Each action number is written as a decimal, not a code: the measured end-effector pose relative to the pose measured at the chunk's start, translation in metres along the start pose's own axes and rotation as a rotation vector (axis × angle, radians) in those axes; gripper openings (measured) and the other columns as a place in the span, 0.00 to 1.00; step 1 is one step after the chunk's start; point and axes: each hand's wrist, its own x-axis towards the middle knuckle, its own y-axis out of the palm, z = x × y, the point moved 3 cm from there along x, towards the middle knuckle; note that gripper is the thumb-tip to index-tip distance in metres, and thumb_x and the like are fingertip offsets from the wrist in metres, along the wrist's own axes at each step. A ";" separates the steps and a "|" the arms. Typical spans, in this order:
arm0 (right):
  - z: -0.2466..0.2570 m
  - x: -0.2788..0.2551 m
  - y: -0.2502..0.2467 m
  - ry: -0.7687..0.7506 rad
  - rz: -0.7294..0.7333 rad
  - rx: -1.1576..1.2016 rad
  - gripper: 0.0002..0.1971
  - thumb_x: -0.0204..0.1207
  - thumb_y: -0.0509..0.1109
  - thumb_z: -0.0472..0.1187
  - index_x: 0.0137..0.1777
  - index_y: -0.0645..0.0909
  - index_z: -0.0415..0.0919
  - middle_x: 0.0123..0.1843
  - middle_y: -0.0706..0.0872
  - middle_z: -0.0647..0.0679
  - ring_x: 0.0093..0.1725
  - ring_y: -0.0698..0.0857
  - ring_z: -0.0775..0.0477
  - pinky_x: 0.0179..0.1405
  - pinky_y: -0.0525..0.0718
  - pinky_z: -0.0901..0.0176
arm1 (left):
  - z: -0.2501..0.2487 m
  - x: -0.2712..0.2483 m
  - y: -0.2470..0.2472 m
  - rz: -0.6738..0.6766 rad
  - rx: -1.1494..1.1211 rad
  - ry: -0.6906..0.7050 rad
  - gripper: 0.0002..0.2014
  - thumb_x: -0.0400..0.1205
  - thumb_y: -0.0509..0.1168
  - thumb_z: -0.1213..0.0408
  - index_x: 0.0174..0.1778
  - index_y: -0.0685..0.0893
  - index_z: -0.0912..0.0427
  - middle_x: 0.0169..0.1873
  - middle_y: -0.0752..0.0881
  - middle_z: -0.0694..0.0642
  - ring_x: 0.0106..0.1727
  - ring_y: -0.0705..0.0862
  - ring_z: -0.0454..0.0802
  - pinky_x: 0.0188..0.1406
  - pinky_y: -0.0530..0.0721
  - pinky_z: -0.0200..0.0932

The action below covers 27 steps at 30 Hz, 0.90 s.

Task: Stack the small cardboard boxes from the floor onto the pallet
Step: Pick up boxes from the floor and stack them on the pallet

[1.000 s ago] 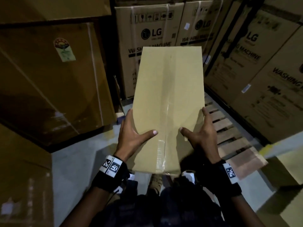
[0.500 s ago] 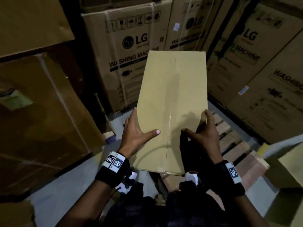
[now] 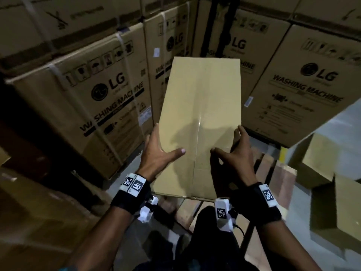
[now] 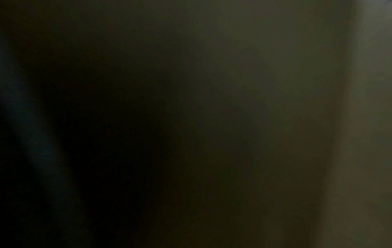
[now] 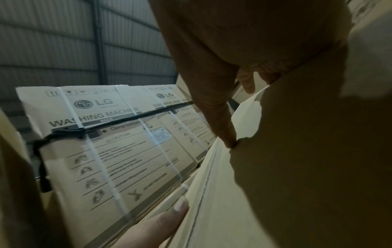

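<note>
A plain tan cardboard box (image 3: 199, 122) with a taped centre seam is held up in front of me, long side pointing away. My left hand (image 3: 158, 151) grips its left edge, thumb on top. My right hand (image 3: 233, 153) grips its right edge, thumb on the top face and fingers down the side. In the right wrist view the box (image 5: 212, 201) shows pale, with my right thumb (image 5: 224, 127) pressing on it and my left thumb tip (image 5: 169, 216) at its edge. The wooden pallet (image 3: 273, 173) lies low at the right, partly hidden by the box. The left wrist view is dark.
Large LG washing machine cartons (image 3: 93, 106) stand stacked ahead and at both sides, close to the box. More plain cartons (image 3: 332, 202) sit at the right beside the pallet. Grey floor (image 3: 121, 190) shows below the left hand.
I have turned right and moved nearer to the washing machine cartons, with the box carried along. Both hands keep the same grip on its edges.
</note>
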 end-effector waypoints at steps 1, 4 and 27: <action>0.001 0.007 0.000 0.001 -0.020 -0.017 0.48 0.66 0.87 0.35 0.84 0.65 0.44 0.63 0.74 0.66 0.58 0.72 0.75 0.50 0.69 0.88 | 0.000 0.011 0.002 0.004 -0.005 0.003 0.63 0.55 0.82 0.31 0.87 0.61 0.40 0.77 0.72 0.56 0.77 0.73 0.54 0.76 0.76 0.61; 0.000 0.031 0.004 0.015 -0.068 -0.039 0.49 0.67 0.87 0.38 0.85 0.63 0.46 0.69 0.74 0.62 0.67 0.73 0.64 0.63 0.72 0.69 | -0.001 0.046 0.012 0.023 -0.014 0.011 0.65 0.55 0.80 0.27 0.88 0.59 0.40 0.82 0.68 0.53 0.84 0.66 0.56 0.80 0.72 0.64; -0.257 0.397 0.066 0.562 -0.185 0.193 0.51 0.61 0.86 0.39 0.83 0.64 0.60 0.81 0.74 0.56 0.76 0.76 0.53 0.75 0.81 0.47 | 0.078 0.432 0.268 0.295 0.184 -0.206 0.53 0.60 0.83 0.40 0.82 0.68 0.42 0.71 0.75 0.54 0.70 0.80 0.54 0.71 0.82 0.58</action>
